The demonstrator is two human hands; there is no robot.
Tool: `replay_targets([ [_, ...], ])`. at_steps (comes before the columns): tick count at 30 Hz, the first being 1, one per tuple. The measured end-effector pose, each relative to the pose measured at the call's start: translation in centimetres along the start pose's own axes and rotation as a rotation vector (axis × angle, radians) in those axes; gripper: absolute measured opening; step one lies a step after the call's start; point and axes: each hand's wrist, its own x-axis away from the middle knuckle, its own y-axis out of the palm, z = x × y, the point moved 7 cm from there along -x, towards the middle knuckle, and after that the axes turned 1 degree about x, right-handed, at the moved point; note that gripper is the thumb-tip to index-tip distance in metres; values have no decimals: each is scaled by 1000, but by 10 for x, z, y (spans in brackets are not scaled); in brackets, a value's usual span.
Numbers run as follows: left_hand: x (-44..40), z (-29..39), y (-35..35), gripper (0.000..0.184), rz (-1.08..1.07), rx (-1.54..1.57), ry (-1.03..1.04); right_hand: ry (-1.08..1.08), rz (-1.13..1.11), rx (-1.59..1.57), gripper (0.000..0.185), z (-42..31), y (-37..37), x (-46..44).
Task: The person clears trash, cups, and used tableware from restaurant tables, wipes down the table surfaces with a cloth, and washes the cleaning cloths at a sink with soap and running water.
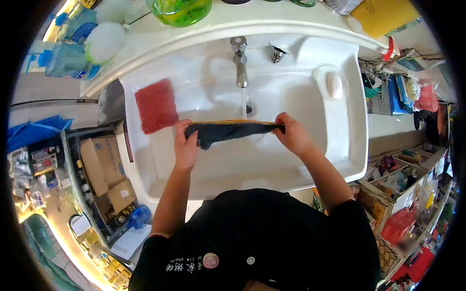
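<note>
A dark cloth with an orange edge (233, 131) is stretched sideways over the white sink (238, 169). My left hand (186, 147) has its fingers closed on the cloth's left end, where a corner droops. At the other end, my right hand (293, 135) pinches the gathered cloth. Water runs from the metal faucet (241, 65) just behind the cloth's middle, close to the drain (250, 107). A folded red cloth (157, 106) lies on the sink's left side, beside my left hand.
A soap bar (334, 85) rests in a dish on the right ledge. A metal drain stopper (277, 54) sits right of the faucet. Behind, the shelf holds a green liquid container (182, 10). Cardboard boxes (103, 162) stand left; cluttered shelves (398, 184) stand right.
</note>
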Motion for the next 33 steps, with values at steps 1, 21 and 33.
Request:
replay_targets([
  [1,-2,-8,1,19,1,4,-3,0,-3,4,18,-1,-2,1],
  [21,-81,-59,40,42,-5,-769,275,-13,180,511,48,32,46,-57],
  [33,-43,-140,56,41,-151,388,-657,422,105,-910,22,58,66,-47],
])
